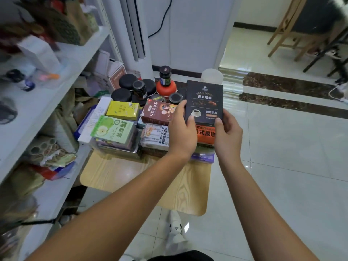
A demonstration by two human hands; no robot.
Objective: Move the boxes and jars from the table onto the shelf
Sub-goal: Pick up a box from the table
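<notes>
Both my hands hold a black coffee box [204,99] upright above the small wooden table [131,178]. My left hand [181,132] grips its left edge and my right hand [228,131] grips its lower right corner. Under the box lies an orange coffee box [206,135]. Further left on the table lie a brown tea box [159,112], a yellow box [123,110], a green apple box [113,129] and a white black-coffee box [156,135]. Several dark-lidded jars [139,89] and a red-based jar [165,81] stand at the back. The white shelf [43,102] is on the left.
The shelf's boards carry bags, bottles and packets [50,153]. A white appliance with a black cable [163,17] stands behind the table. Glossy tiled floor [282,166] spreads to the right, with wooden chair legs [286,31] far back. My shoe [176,230] is below the table edge.
</notes>
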